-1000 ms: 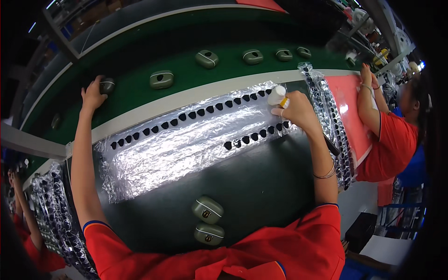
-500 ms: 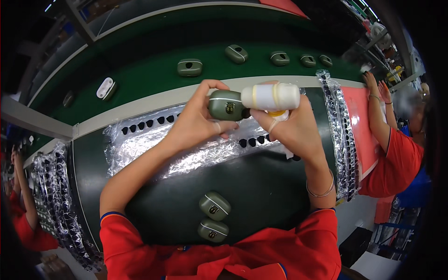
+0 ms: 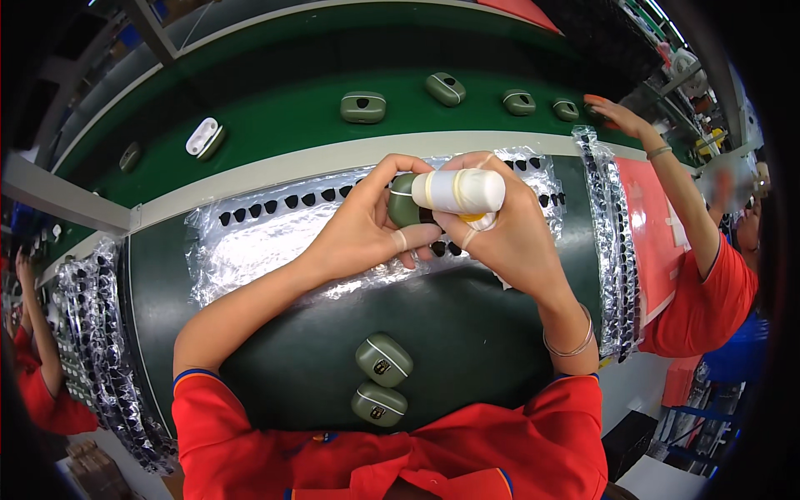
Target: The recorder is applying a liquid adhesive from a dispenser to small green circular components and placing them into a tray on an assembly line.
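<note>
Since the frame half a second back, our two hands have drawn closer together—the white bottle (image 3: 460,192) now hides more of the green case (image 3: 403,202). Our left hand (image 3: 354,229) has its fingers clamped around that case, the forefinger curled over the top and the thumb, wearing a pale band, below. Our right hand (image 3: 512,237) is closed on the bottle, which lies crosswise over the right part of the case; its thumb reaches toward the case's lower edge, but we cannot tell how the fingers behind the bottle sit. We see a yellow part (image 3: 482,222) just beneath the bottle.

Below our hands lies the clear film (image 3: 242,258), with small black pieces (image 3: 290,202) in rows, partly covered by our arms. Nearer our body, two more green cases (image 3: 384,360) rest close together on the dark bench (image 3: 467,333). Beyond the pale rail (image 3: 275,167), closed cases (image 3: 363,107) stand spaced along the green belt (image 3: 267,129)—and toward the left, an open case (image 3: 204,138) shows its white inside. To our right, past a strip of film beside a red sheet (image 3: 646,217), a co-worker's hand (image 3: 621,117) reaches over the belt.
</note>
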`<state>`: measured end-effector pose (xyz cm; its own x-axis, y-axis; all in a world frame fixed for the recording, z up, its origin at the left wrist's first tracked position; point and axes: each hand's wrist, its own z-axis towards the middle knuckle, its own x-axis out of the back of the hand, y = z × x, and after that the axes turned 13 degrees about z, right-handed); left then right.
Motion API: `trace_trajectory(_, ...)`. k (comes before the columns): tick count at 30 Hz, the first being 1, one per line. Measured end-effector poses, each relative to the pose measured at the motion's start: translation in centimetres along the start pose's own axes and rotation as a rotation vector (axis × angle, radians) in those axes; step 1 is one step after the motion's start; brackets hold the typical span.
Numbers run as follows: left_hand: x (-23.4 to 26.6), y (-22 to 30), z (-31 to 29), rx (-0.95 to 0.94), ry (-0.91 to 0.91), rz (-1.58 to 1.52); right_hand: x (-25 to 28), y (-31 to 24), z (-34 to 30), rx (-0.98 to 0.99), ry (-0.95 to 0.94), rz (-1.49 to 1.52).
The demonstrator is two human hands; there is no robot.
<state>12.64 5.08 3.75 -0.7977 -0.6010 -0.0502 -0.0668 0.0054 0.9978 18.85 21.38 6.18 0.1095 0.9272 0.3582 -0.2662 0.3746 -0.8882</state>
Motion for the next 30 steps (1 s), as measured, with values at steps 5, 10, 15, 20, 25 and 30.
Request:
trace_trajectory(5, 0.9, -0.3, 0.1, -0.031, 0.009, -0.033, 0.0, -1.5, -0.4, 0.35, 0.112, 0.026)
trace_trajectory(10, 1.5, -0.8, -0.3, -0.053, 0.017, -0.027, -0.8, -1.6, -0.3, -0.092, -0.179, -0.063)
trace_trajectory(15, 3.3, -1.3, 1.0, -0.139, 0.11, 0.272, 0.1, -2.7, -0.3, -0.103, -0.03, 0.2)
trace_trajectory(20, 11.0, -3.1, 5.1, -0.16, 0.631, 1.28, 3.5, -0.7, -1.5, -0.063, 0.051, 0.004)
trace_trajectory(25, 17.3, -6.0, 4.6, -0.1, 0.692, 1.725, 8.0, 1.5, -2.3, -0.235, 0.193, -0.284)
trace_trajectory(30, 22.9, -4.2, 0.9, 0.28, 0.639, 1.693, 12.5, 4.6, -2.1, -0.473, 0.259, -0.471)
